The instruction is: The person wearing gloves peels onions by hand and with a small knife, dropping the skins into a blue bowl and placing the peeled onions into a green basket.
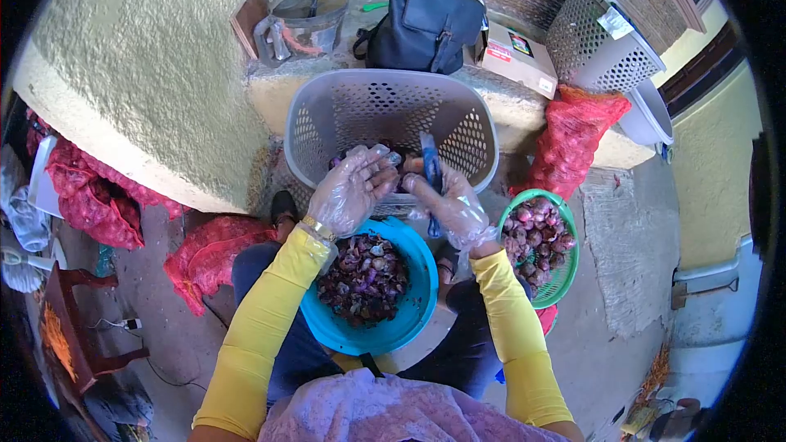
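My left hand (350,190), in a clear plastic glove, is turned palm up over the near rim of the grey laundry basket (296,127). Its fingers are loosely bent and apart, and the visible palm holds nothing. Beside it my right hand (455,209), also gloved, is closed round a slim blue knife-like tool (429,151) pointing up. Dark red onions show inside the basket, partly hidden by my hands. Below my wrists, between my legs, a turquoise basin (419,278) holds dark onion skins and trimmings (364,278).
To the right stands a green basket (571,274) of red onions (536,237), with a full red mesh sack (569,143) behind it. More red sacks (217,254) lie left. A black backpack (430,20), box (517,57) and clear pitcher (307,33) stand on the ledge.
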Demonstrator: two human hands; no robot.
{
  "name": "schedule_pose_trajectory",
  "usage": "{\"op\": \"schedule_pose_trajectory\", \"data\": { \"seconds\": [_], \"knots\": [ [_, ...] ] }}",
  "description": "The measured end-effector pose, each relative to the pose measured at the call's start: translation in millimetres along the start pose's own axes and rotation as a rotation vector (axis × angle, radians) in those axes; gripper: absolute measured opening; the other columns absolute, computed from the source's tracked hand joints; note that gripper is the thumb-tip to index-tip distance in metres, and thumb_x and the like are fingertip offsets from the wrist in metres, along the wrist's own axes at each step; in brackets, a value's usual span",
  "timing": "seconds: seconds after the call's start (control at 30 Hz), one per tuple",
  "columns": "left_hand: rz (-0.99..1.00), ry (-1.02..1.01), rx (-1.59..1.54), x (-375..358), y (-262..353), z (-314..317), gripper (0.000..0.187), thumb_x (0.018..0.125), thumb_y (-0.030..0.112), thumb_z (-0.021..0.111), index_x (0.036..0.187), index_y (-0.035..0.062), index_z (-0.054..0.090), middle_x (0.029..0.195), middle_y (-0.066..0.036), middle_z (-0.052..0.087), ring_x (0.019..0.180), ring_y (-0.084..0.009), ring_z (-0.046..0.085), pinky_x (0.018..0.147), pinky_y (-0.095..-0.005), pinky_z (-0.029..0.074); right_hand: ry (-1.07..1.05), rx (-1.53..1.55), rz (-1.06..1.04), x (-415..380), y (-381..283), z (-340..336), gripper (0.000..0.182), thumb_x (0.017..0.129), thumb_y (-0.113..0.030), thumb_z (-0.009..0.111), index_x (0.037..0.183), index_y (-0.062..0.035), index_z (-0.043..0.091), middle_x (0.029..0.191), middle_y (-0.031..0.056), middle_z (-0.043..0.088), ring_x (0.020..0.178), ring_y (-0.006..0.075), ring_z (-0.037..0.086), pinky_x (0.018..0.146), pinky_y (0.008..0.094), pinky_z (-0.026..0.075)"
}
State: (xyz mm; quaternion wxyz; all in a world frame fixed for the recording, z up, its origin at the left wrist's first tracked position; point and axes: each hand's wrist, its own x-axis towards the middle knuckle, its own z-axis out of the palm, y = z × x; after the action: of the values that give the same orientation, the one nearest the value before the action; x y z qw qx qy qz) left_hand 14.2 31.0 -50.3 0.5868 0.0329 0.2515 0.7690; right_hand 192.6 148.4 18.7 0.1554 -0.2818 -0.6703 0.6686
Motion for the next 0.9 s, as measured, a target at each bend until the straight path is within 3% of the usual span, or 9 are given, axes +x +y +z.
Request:
{"op": "schedule_pose_trajectory", "data": {
  "seconds": [0.13,0.17,0.2,0.27,0.4,0.57,0.67,0.77,0.9],
  "knots": [
    [-0.06,-0.057,0.014,2,-5,2,0.033,0.105,0.026,0.063,0.128,0.0021,0.062,0.128,-0.016,0.065,0.113,-0.0253,0.065,0.105,-0.0396,0.054,0.155,-0.194,-0.036,-11,-19,-33,0.04,0.1,-0.026,0.075,0.131,-0.004,0.064,0.096,0.0009,0.07,0.075,0.0072,0.059,0.066,0.027,0.051],
    [-0.064,-0.065,0.037,2,-5,1,0.033,0.106,0.024,0.063,0.129,0.0019,0.062,0.128,-0.017,0.065,0.111,-0.0248,0.065,0.105,-0.039,0.054,0.164,-0.228,0.055,-13,-14,-53,0.048,0.099,-0.032,0.074,0.136,-0.0038,0.062,0.1,0.0036,0.071,0.081,0.0122,0.062,0.075,0.0306,0.053],
    [-0.067,-0.066,0.039,3,-6,2,0.033,0.106,0.024,0.063,0.129,0.0019,0.062,0.128,-0.017,0.065,0.111,-0.0248,0.065,0.105,-0.039,0.054,0.183,-0.277,-0.034,-13,-6,-72,0.055,0.097,-0.034,0.076,0.14,-0.0034,0.061,0.105,0.0066,0.073,0.089,0.0189,0.066,0.085,0.0337,0.054],
    [-0.099,-0.058,0.0,3,-8,3,0.028,0.105,0.022,0.062,0.127,0.0029,0.063,0.129,-0.017,0.065,0.11,-0.0243,0.065,0.104,-0.0388,0.055,0.322,-0.381,-0.183,-21,6,-102,0.055,0.096,-0.034,0.077,0.138,-0.002,0.063,0.105,0.0093,0.074,0.094,0.0217,0.067,0.091,0.0353,0.053],
    [-0.087,-0.02,0.037,0,-7,9,0.026,0.104,0.021,0.064,0.125,0.0049,0.064,0.127,-0.017,0.067,0.107,-0.0235,0.066,0.102,-0.0387,0.056,0.539,-0.564,0.077,-47,80,-196,0.051,0.093,-0.034,0.077,0.13,-0.0004,0.067,0.104,0.013,0.075,0.093,0.0223,0.069,0.09,0.0369,0.053],
    [-0.089,0.014,0.057,-2,-5,10,0.024,0.102,0.018,0.068,0.123,0.0078,0.065,0.122,-0.014,0.069,0.103,-0.023,0.067,0.098,-0.0371,0.057,0.854,-0.96,0.225,-119,227,-307,0.046,0.086,-0.035,0.075,0.12,-0.0036,0.072,0.108,0.0249,0.075,0.102,0.0428,0.073,0.09,0.0511,0.055],
    [-0.077,-0.008,0.048,1,-9,4,0.025,0.103,0.019,0.066,0.125,0.0075,0.065,0.122,-0.013,0.069,0.105,-0.0226,0.068,0.097,-0.0362,0.056,0.897,-1.058,0.521,-149,273,-317,0.043,0.084,-0.036,0.07,0.11,-0.0031,0.075,0.106,0.0271,0.075,0.102,0.0446,0.072,0.09,0.0517,0.056],
    [-0.083,0.055,0.082,-1,-10,11,0.021,0.102,0.023,0.068,0.117,0.0078,0.067,0.112,-0.009,0.07,0.095,-0.019,0.068,0.09,-0.0345,0.058,0.707,-1.046,0.534,-171,285,-318,0.05,0.083,-0.039,0.071,0.114,-0.0006,0.073,0.11,0.0287,0.074,0.106,0.0453,0.072,0.094,0.0514,0.055],
    [-0.06,0.051,0.072,-1,-12,7,0.022,0.102,0.023,0.068,0.119,0.0075,0.067,0.114,-0.009,0.07,0.095,-0.0193,0.068,0.09,-0.0346,0.058,0.843,-1.065,0.608,-171,283,-320,0.057,0.081,-0.042,0.074,0.116,0.0027,0.071,0.114,0.0295,0.074,0.109,0.0454,0.071,0.095,0.0509,0.056]
  ]
}}
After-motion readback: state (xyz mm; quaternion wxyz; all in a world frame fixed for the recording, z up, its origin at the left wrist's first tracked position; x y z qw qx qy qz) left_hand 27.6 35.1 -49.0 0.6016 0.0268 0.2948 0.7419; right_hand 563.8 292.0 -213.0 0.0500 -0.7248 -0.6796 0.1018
